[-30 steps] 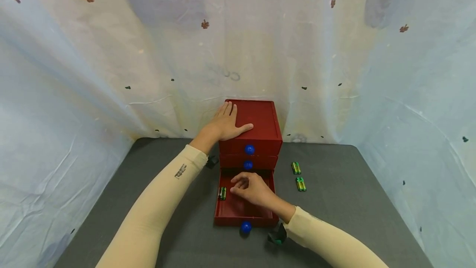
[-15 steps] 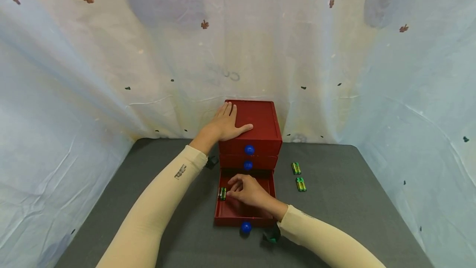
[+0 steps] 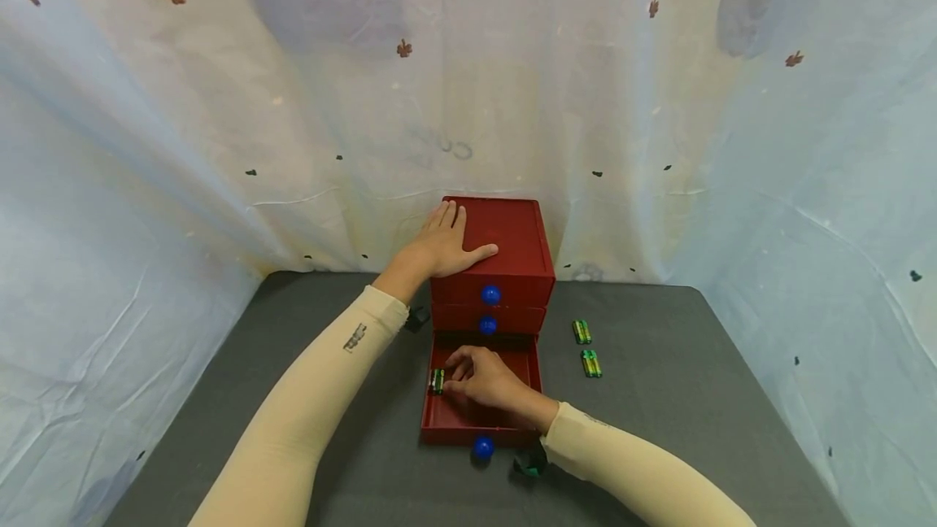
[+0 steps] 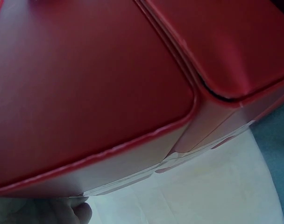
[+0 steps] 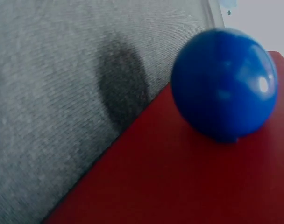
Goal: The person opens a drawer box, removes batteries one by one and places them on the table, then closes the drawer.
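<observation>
My left hand (image 3: 442, 249) rests flat, fingers spread, on top of a red drawer cabinet (image 3: 512, 234). In the left wrist view, part of that hand shows below the cabinet's red edge. The lowest drawer (image 3: 479, 434) is pulled out. Inside it, at the left wall, lies a pair of green and yellow batteries (image 3: 437, 381). Over the drawer is my right hand (image 3: 486, 378), its fingers loosely bent, with thumb and fingertips right at the batteries' right side. A blue ball knob (image 5: 223, 86) on the drawer front fills much of the right wrist view.
Two more battery pairs lie on the dark grey table (image 3: 659, 397) right of the cabinet, a farther pair (image 3: 581, 332) and a nearer pair (image 3: 591, 363). The upper drawers, with blue knobs (image 3: 490, 295), are closed. A pale patterned curtain (image 3: 468, 104) surrounds the table.
My right hand has moved left inside the drawer, up to the batteries. The left hand stays in place on the cabinet, and the batteries have not moved.
</observation>
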A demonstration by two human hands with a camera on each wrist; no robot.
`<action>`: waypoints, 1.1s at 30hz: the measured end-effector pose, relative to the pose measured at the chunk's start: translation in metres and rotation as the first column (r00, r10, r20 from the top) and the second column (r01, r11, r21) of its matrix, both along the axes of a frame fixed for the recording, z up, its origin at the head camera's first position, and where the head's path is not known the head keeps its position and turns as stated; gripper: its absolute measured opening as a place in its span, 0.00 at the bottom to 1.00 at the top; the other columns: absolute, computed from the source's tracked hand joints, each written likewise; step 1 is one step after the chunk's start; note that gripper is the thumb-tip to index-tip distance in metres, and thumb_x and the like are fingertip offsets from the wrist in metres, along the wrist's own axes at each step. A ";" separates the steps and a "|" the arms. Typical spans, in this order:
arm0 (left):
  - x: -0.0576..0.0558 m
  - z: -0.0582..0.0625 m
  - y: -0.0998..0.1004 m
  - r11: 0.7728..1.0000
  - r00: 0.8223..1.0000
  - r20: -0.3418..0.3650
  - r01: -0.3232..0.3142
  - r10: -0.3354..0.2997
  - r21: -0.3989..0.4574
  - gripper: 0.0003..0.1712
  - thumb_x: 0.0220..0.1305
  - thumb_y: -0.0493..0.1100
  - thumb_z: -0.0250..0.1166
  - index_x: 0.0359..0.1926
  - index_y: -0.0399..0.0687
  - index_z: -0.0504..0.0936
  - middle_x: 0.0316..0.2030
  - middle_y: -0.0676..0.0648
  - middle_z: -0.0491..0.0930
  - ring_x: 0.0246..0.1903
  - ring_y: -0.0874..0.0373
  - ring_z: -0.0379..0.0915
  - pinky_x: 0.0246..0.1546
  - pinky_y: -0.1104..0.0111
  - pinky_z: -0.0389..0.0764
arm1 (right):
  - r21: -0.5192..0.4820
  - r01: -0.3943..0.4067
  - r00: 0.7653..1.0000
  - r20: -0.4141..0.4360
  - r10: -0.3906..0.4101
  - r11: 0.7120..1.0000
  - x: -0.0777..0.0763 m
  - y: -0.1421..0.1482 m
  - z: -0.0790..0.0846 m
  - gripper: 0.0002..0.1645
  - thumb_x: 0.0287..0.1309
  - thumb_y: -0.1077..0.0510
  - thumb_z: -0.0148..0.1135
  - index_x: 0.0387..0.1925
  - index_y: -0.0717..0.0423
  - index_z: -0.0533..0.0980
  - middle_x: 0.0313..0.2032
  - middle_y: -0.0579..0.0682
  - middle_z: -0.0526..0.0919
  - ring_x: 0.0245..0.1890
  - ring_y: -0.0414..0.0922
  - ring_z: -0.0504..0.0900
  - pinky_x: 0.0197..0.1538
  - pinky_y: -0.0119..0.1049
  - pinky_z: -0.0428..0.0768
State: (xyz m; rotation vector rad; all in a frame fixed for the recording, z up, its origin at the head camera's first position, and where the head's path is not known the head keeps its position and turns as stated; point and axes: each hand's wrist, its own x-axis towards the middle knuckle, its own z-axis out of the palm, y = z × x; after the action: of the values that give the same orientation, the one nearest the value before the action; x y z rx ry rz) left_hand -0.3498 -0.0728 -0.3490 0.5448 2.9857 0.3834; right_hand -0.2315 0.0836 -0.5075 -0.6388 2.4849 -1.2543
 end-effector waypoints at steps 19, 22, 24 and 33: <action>0.000 0.000 0.000 1.000 1.000 -0.011 0.004 -0.004 -0.011 0.65 0.74 0.82 0.43 0.87 0.39 0.37 0.86 0.37 0.31 0.86 0.44 0.22 0.85 0.52 0.33 | 0.059 -0.010 0.996 -0.084 0.015 0.998 0.001 -0.006 -0.013 0.24 0.64 0.56 0.79 0.58 0.60 0.82 0.31 0.43 0.81 0.28 0.36 0.77 0.33 0.31 0.77; 0.000 0.000 0.000 1.000 1.000 -0.011 0.001 -0.001 -0.018 0.65 0.74 0.82 0.42 0.87 0.39 0.37 0.86 0.37 0.31 0.86 0.44 0.22 0.85 0.52 0.33 | 0.072 -0.010 0.994 -0.106 0.018 0.997 0.000 -0.007 -0.015 0.25 0.63 0.56 0.79 0.58 0.61 0.82 0.30 0.43 0.80 0.28 0.35 0.76 0.32 0.31 0.77; 0.000 0.000 0.000 1.000 1.000 -0.010 0.001 -0.001 -0.017 0.65 0.74 0.82 0.43 0.87 0.39 0.36 0.86 0.37 0.31 0.86 0.44 0.22 0.85 0.52 0.33 | 0.078 -0.010 0.993 -0.114 0.019 0.997 0.000 -0.007 -0.016 0.26 0.63 0.57 0.80 0.58 0.61 0.82 0.29 0.43 0.80 0.27 0.35 0.76 0.31 0.31 0.76; 0.000 0.000 0.000 1.000 1.000 -0.008 0.004 -0.004 0.000 0.64 0.74 0.81 0.44 0.87 0.39 0.36 0.86 0.37 0.30 0.86 0.44 0.22 0.85 0.52 0.34 | 0.122 -0.002 0.987 -0.158 0.021 0.992 0.001 -0.009 -0.017 0.26 0.61 0.55 0.81 0.58 0.58 0.82 0.29 0.43 0.79 0.27 0.35 0.75 0.31 0.30 0.75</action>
State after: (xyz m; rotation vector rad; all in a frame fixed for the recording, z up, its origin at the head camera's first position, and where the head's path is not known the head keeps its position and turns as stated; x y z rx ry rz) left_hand -0.3495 -0.0724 -0.3494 0.5539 2.9913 0.3824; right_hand -0.2308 0.0742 -0.5249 -0.7475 2.6587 -1.0754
